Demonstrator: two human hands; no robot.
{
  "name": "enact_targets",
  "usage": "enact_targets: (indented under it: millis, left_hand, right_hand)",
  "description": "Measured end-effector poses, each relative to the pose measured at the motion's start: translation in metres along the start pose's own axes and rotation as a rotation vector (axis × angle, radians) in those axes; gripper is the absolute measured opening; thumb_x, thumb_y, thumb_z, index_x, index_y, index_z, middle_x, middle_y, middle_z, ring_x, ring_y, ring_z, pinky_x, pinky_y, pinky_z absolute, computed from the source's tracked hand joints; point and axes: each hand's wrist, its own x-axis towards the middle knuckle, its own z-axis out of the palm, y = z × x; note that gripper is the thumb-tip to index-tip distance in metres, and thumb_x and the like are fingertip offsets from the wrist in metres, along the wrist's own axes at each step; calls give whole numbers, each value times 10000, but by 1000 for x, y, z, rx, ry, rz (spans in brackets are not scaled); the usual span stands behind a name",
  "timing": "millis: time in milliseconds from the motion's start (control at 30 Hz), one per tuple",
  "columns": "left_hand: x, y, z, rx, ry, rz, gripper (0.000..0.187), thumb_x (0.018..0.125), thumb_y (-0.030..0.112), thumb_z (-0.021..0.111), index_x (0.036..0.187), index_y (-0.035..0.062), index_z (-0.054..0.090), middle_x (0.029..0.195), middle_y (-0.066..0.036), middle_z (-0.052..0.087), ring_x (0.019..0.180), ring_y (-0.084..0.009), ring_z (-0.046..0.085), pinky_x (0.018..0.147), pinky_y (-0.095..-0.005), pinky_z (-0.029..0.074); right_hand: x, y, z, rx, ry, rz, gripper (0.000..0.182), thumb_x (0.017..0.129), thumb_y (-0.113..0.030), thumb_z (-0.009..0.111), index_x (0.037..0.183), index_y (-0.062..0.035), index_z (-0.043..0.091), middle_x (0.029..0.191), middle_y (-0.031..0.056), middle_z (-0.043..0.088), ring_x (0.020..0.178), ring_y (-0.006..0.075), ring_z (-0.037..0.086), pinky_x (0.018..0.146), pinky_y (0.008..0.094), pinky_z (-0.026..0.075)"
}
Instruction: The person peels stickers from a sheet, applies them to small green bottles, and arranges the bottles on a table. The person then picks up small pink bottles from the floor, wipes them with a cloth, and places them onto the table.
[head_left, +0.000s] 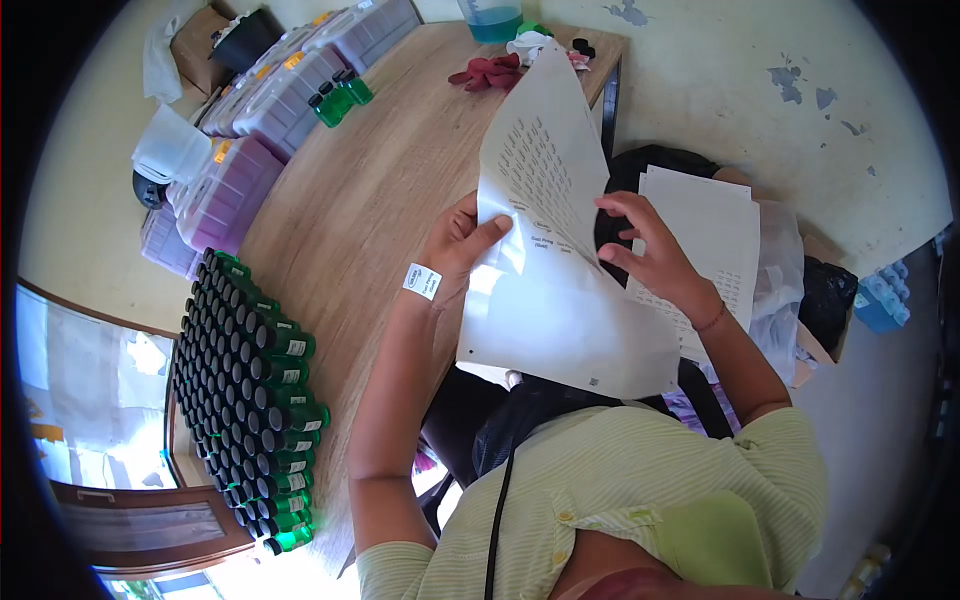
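While the left hand [460, 235] pinched the left edge of one label sheet [560, 310], thumb in front and fingers behind, the right hand [655, 245] hung at its right edge, thumb and fingers parted; couldn't tell if a fingertip touched. Hands were apart, with the sheet bowed between them, in front of the torso by the table edge. It looked light, thin, floppy and glossy, likely a bit slippery and quick to crease; side edges seemed best to hold, clear of the printed labels. One small label [421, 282] sat on the left wrist. Beyond the right hand lay loose sheets [705, 230], at least two. On the table [375, 180]: dozens of black-capped green bottles [285, 375], packed too tight to count; farther off, a separate cluster [340, 98] of three or four, one maroon cloth bundle [487, 73], one container [493, 20] of blue-green liquid.
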Motion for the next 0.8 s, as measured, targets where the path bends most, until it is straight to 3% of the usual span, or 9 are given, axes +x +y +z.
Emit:
enact_targets:
  millis: [67, 267, 367, 467, 567, 800]
  left_hand:
    - [1, 2, 2, -56, 31, 27, 341, 861, 172, 610, 1131, -10, 508, 1023, -100, 612, 868, -139, 607, 803, -276, 492]
    - [7, -4, 20, -75, 99, 77, 370, 888, 161, 576, 1194, 9, 435, 1050, -115, 601, 895, -159, 609, 771, -310, 511]
    - [4, -2, 26, -86, 105, -13, 484, 842, 92, 616, 1240, 29, 348, 1057, -144, 595, 939, -190, 606, 789, -335, 505]
    - [-2, 6, 31, 93, 62, -13, 593, 773, -6, 637, 1254, 38, 294, 1045, -171, 596, 972, -218, 600, 810, -343, 493]
    - [-5, 11, 37, 124, 53, -22, 662, 714, -69, 639, 1259, 56, 284, 1021, -177, 602, 942, -222, 603, 787, -318, 484]
    - [-3, 1, 36, 252, 105, 57, 650, 716, -71, 636, 1242, 104, 298, 889, -129, 632, 788, -165, 604, 681, -272, 466]
  right_hand:
    - [-7, 8, -2, 45, 30, 100, 532, 801, -324, 674, 1246, -116, 471, 1269, 72, 414, 1129, 222, 464, 866, 344, 434]
    - [1, -50, -12, 11, 70, -171, 488, 766, -266, 709, 1187, -104, 523, 1183, 100, 492, 1094, 222, 496, 858, 328, 440]
    - [15, -50, 3, -44, 12, -294, 433, 751, -221, 717, 1126, -79, 556, 1109, 111, 540, 1038, 232, 541, 848, 319, 448]
    - [21, -46, 17, 34, -6, -232, 387, 745, -189, 718, 1076, -51, 572, 1042, 110, 572, 971, 230, 578, 813, 307, 463]
    - [23, -41, 23, 43, 14, -186, 338, 744, -177, 719, 1020, -30, 592, 979, 100, 596, 888, 215, 605, 757, 302, 478]
    - [25, -33, 35, 107, 82, -224, 181, 758, -128, 705, 873, 0, 648, 807, 94, 620, 683, 188, 614, 608, 271, 479]
